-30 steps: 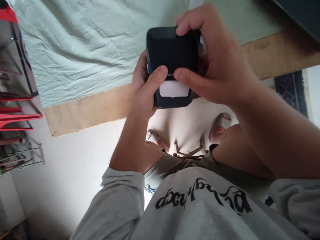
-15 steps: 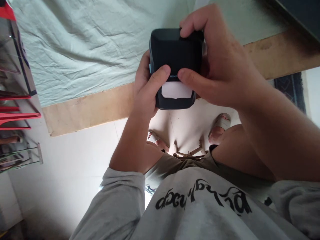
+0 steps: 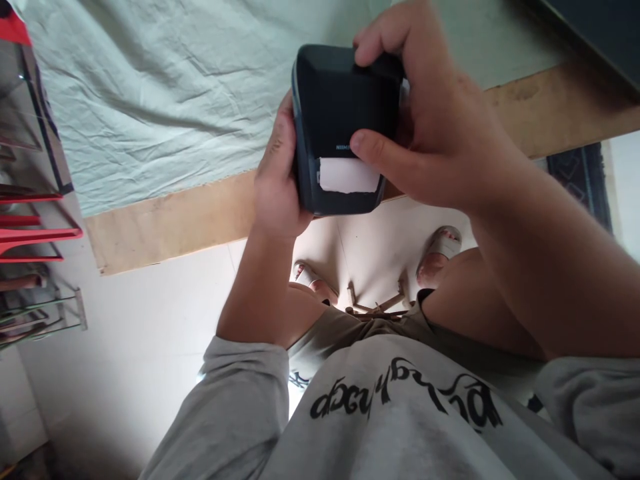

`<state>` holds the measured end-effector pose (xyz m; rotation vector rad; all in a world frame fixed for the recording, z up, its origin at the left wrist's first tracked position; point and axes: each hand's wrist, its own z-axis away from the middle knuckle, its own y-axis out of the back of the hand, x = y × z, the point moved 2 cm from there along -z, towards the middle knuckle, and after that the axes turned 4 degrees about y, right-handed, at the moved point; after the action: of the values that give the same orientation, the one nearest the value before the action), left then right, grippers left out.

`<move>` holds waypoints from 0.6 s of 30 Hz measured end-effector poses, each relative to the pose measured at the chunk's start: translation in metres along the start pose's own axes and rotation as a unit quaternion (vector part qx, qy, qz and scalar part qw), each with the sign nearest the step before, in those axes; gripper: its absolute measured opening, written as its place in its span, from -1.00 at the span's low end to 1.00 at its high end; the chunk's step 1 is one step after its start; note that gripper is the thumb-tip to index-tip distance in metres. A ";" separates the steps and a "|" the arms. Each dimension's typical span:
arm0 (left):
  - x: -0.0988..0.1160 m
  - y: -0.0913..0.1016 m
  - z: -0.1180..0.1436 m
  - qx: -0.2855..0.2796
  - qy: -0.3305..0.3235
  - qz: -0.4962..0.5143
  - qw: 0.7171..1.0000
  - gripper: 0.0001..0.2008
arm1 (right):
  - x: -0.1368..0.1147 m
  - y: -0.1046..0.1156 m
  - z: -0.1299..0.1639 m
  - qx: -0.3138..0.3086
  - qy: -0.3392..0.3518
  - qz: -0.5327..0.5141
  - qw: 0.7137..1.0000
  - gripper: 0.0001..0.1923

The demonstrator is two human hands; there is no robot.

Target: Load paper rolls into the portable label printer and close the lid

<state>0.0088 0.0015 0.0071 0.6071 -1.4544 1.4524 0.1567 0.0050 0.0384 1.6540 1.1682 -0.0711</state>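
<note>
A: Where is the dark box?

B: The small dark printer [image 3: 345,113] is held in the air over the front wooden edge of the table [image 3: 165,217], above the pale green cloth [image 3: 150,93].

A: How do the hands grip it?

B: The left hand [image 3: 275,177] is wrapped around its left side. The right hand [image 3: 430,127] is closed on the right side, forefinger curled over the top, thumb pressed on the face just above the white paper strip [image 3: 347,175].
</note>
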 end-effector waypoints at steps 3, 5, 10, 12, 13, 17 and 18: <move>-0.004 0.003 -0.002 0.030 0.009 -0.016 0.999 -0.67 | 0.002 -0.004 0.000 -0.001 -0.002 -0.010 1.000 -0.54; -0.004 0.003 -0.002 0.033 0.006 -0.008 0.999 -0.70 | 0.001 -0.006 0.000 0.000 0.017 -0.020 1.000 -0.47; 0.001 -0.002 -0.002 0.032 -0.013 -0.011 0.999 -0.74 | -0.001 -0.007 -0.002 0.006 0.059 -0.005 0.998 -0.37; 0.002 -0.003 -0.002 0.022 -0.014 -0.004 1.000 -0.74 | 0.000 -0.006 -0.001 0.009 0.071 0.003 0.997 -0.36; 0.002 -0.003 -0.003 0.014 -0.017 0.004 1.000 -0.73 | 0.000 -0.006 -0.001 0.009 0.076 0.006 0.997 -0.36; 0.001 -0.002 -0.004 0.028 -0.031 0.023 0.999 -0.68 | 0.002 -0.007 0.002 0.012 0.063 0.015 0.998 -0.40; 0.000 -0.001 -0.004 0.035 -0.028 0.017 0.999 -0.67 | 0.001 -0.007 0.002 0.014 0.060 0.016 0.998 -0.39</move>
<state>0.0106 0.0054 0.0073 0.6724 -1.4688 1.5289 0.1538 0.0039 0.0319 1.7200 1.2363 0.0332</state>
